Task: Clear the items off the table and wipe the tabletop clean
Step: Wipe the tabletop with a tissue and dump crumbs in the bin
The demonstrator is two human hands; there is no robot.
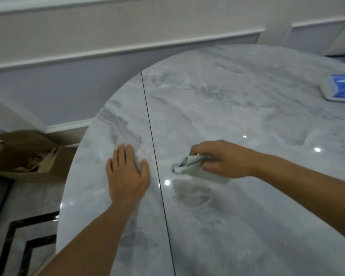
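The round grey marble tabletop (237,100) fills most of the head view, with a thin dark seam (149,124) running down it. My left hand (127,172) lies flat, palm down, on the marble just left of the seam, fingers straight. To the right of the seam, my right hand (217,160) grips a crumpled pale cloth (187,163) and holds it against the surface. A blue and white tissue pack (341,87) lies on the table at the far right edge of the frame.
An open cardboard box (26,156) with paper scraps stands on the floor to the left of the table. A panelled white and lilac wall (108,46) runs behind. The tiled floor (28,236) has a black border inlay at the lower left.
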